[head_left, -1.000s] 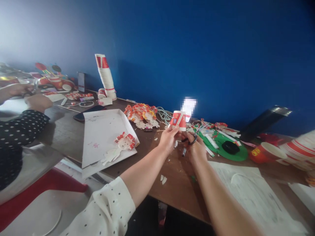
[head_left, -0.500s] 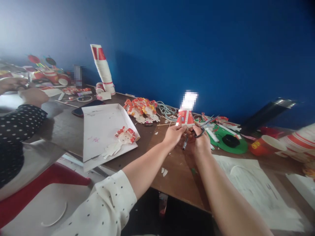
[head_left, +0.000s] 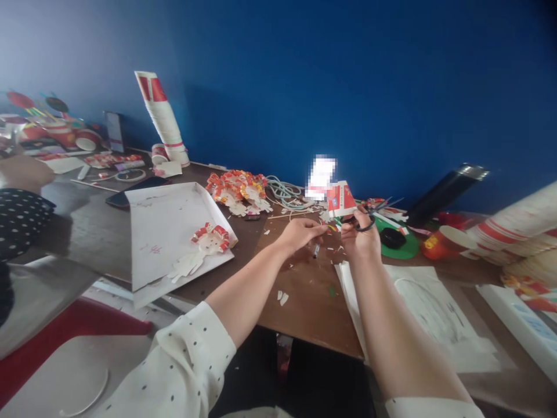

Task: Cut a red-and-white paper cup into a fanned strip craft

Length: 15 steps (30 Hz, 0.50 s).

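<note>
My right hand (head_left: pixel 360 233) is closed on a pair of black-handled scissors (head_left: pixel 368 223), blades pointing away to the right. A red and white piece of printed paper cup (head_left: pixel 342 199) is also held up at its fingertips. To the left, my left hand (head_left: pixel 304 232) is apart from the cup piece, low over the brown table, with thumb and fingers pinched together. Whatever is between them, if anything, is too small to make out. A pen (head_left: pixel 316 251) lies just below its fingertips, among small paper scraps (head_left: pixel 282 298).
A white box lid (head_left: pixel 165 232) holds a paper-cup figure (head_left: pixel 211 239). Behind it are piled similar figures (head_left: pixel 239 188) and pale cords (head_left: pixel 285 191). Cup stacks (head_left: pixel 161 119) lean at left and right. Papers (head_left: pixel 429 313) lie right. A co-worker's dotted sleeve (head_left: pixel 24 223) shows at far left.
My left hand has let go of the cup piece and drawn away from it. The right hand now holds the piece alone, tilted, with the scissors. The view has turned slightly right.
</note>
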{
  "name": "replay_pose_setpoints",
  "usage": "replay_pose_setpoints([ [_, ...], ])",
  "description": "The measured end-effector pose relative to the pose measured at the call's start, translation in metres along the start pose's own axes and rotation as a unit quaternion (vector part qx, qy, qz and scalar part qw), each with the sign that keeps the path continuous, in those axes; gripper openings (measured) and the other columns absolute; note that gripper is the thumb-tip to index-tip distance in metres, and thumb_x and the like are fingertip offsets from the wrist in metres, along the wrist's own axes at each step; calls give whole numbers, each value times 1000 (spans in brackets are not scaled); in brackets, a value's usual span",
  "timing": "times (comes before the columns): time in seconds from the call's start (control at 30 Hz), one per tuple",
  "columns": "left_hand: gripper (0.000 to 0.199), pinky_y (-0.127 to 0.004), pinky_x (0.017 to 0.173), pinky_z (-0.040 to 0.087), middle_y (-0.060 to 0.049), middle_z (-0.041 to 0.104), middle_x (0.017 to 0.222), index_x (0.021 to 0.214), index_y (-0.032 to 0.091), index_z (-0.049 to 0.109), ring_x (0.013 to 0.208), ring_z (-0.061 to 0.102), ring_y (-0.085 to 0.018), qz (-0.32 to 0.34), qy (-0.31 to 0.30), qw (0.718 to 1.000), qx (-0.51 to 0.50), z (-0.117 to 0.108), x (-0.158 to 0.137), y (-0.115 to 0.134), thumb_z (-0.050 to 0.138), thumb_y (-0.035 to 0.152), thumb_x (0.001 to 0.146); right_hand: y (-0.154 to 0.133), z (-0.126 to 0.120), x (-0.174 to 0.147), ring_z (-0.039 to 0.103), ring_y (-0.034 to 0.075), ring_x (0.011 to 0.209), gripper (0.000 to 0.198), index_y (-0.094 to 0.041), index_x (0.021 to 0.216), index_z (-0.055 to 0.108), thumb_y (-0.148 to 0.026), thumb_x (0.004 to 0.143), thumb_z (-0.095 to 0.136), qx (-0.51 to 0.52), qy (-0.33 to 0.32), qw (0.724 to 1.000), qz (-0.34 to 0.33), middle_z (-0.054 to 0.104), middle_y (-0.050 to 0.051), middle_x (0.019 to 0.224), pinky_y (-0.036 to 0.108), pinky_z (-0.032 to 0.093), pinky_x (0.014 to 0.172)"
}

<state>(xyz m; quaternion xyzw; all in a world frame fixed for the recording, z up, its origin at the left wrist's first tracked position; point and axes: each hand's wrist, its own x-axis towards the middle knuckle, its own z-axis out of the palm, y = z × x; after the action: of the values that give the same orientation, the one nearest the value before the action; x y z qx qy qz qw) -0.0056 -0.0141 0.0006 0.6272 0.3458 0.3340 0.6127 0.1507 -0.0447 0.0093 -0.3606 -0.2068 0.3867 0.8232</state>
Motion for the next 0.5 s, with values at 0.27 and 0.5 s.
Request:
replay_pose_setpoints([
  [0.27,32,-22,47,28,0,60,61,90,18,75,47,38,-6,14,88,992,-93,6,6,-6,72,43,71,16,4,-5,55,9,59,25,-21,78,57,-23,60,75,-34,-45,998,25,63,-4,73,18,39,42],
  [0.5,27,-22,51,31,-1,63,64,82,17,75,50,42,-7,36,123,987,-98,7,3,-1,72,42,72,19,7,-9,53,10,58,20,-22,79,61,-22,61,70,-52,-49,997,30,63,-3,73,19,37,41],
])
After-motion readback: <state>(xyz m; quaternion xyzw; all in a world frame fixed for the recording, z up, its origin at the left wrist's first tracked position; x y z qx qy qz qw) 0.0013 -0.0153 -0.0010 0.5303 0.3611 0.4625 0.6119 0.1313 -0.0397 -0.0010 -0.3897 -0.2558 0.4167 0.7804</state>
